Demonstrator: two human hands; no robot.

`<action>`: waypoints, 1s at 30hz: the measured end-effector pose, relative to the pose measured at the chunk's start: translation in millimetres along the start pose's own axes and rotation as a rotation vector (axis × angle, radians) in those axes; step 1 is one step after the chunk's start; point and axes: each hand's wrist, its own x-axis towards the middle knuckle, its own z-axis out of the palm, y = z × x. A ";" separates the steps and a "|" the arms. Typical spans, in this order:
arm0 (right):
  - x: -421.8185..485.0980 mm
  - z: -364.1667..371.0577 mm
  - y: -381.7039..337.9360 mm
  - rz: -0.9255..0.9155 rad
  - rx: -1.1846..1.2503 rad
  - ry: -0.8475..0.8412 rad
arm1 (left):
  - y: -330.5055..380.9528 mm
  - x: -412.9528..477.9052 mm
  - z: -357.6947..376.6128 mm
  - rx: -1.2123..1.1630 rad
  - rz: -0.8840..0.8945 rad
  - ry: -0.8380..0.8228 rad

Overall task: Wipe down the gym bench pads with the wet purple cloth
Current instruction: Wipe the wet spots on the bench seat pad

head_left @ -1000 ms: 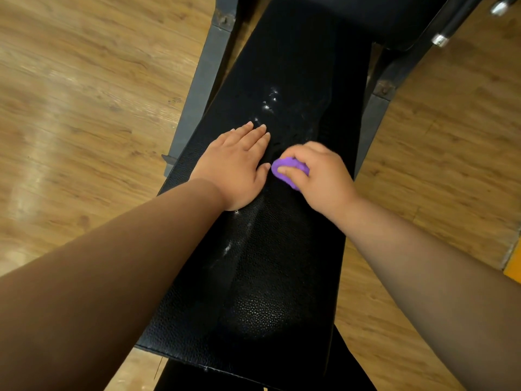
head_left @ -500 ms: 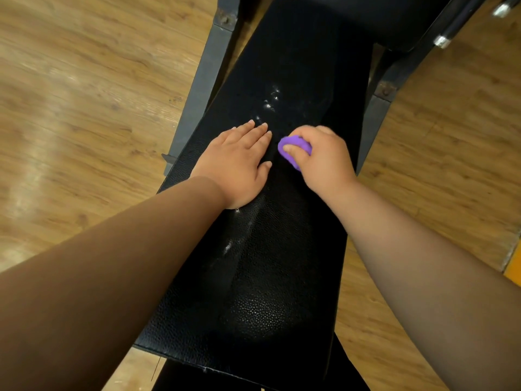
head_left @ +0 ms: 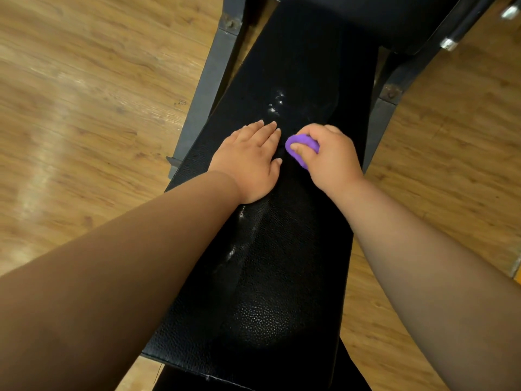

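Observation:
A long black leather bench pad [head_left: 270,277] runs from the bottom of the view to the top, with wet glints on its surface. My left hand [head_left: 249,162] lies flat on the pad, fingers straight and pointing away from me. Just to its right, my right hand [head_left: 328,158] grips a bunched purple cloth [head_left: 300,146] and presses it onto the pad. Most of the cloth is hidden under my fingers. A second black pad [head_left: 394,21] rises at the top right.
Grey metal frame legs [head_left: 207,88] flank the pad on the left and on the right [head_left: 379,119]. Wooden plank flooring [head_left: 84,108] lies on both sides. A chrome-tipped bar [head_left: 451,42] shows at the top right.
My right hand moved the cloth away from me along the pad, then slightly left toward my left hand. My left hand has stayed flat in place.

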 end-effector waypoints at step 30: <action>-22.2 -3.7 16.0 -0.098 0.057 0.004 | 0.1 3.7 5.6 0.040 -0.002 0.025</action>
